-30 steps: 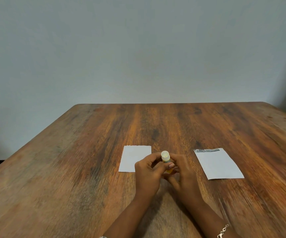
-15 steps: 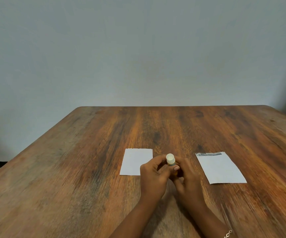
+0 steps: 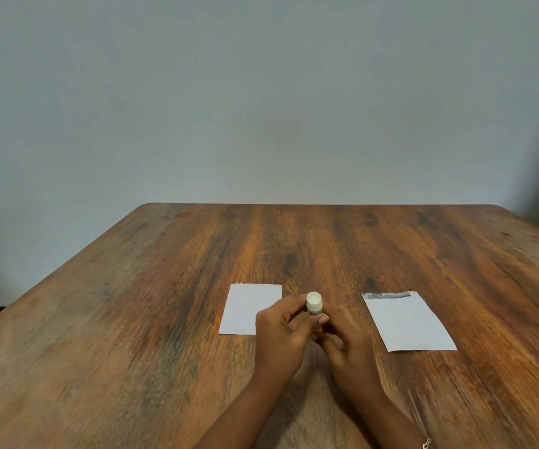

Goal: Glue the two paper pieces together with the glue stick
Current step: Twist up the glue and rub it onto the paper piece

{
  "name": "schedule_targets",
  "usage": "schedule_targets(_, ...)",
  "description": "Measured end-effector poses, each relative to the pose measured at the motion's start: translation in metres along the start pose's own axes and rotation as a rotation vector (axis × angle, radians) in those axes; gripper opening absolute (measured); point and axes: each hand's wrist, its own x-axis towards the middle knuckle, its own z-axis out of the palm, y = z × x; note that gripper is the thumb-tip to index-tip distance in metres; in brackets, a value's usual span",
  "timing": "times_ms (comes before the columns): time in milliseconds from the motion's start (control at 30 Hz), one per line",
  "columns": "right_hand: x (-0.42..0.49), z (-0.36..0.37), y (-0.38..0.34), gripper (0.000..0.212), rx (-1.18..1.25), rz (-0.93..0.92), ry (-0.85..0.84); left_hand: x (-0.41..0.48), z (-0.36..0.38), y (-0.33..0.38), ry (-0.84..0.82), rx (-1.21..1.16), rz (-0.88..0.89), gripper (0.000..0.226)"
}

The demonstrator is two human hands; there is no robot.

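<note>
A small glue stick [image 3: 314, 306] with a white cap and yellow body stands upright between my two hands over the table. My left hand [image 3: 281, 335] curls its fingers round the cap end, and my right hand [image 3: 347, 340] grips the lower body, which is mostly hidden. A plain white paper piece [image 3: 245, 307] lies flat to the left, its near right corner covered by my left hand. A second white paper piece [image 3: 407, 322] with a grey strip along its far edge lies flat to the right, apart from my hands.
The wooden table [image 3: 132, 319] reaches back to a plain grey wall [image 3: 261, 108]. A bracelet [image 3: 426, 443] shows on my right wrist at the bottom edge.
Both hands and the glue stick sit slightly lower and further right in the view as the camera shifted. The grip on the stick looks the same. The papers have not moved on the table.
</note>
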Motion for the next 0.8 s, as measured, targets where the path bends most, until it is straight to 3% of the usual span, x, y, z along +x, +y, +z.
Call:
schedule_targets(133, -0.001, 0.004, -0.004, 0.059, 0.064, -0.007, -0.049, 0.002, -0.002, 0.001, 0.009, -0.02, -0.016, 0.027)
schedule_targets(300, 0.0, 0.008, -0.001, 0.05, -0.056, 0.042, 0.001, 0.0, 0.002, -0.001, 0.011, -0.034, -0.061, 0.02)
schedule_targets(500, 0.001, 0.0, -0.003, 0.048, 0.294, 0.105, -0.069, 0.004, -0.001, 0.0, -0.046, -0.049, -0.033, 0.017)
schedule_targets(667, 0.002, 0.006, -0.004, 0.057, 0.026, 0.057, 0.027, 0.003, -0.001, -0.002, -0.03, -0.034, -0.046, 0.019)
schedule_targets(800, 0.003, 0.003, -0.001, 0.057, 0.026, 0.085, -0.001, 0.003, -0.003, -0.003, -0.045, -0.045, -0.054, 0.019)
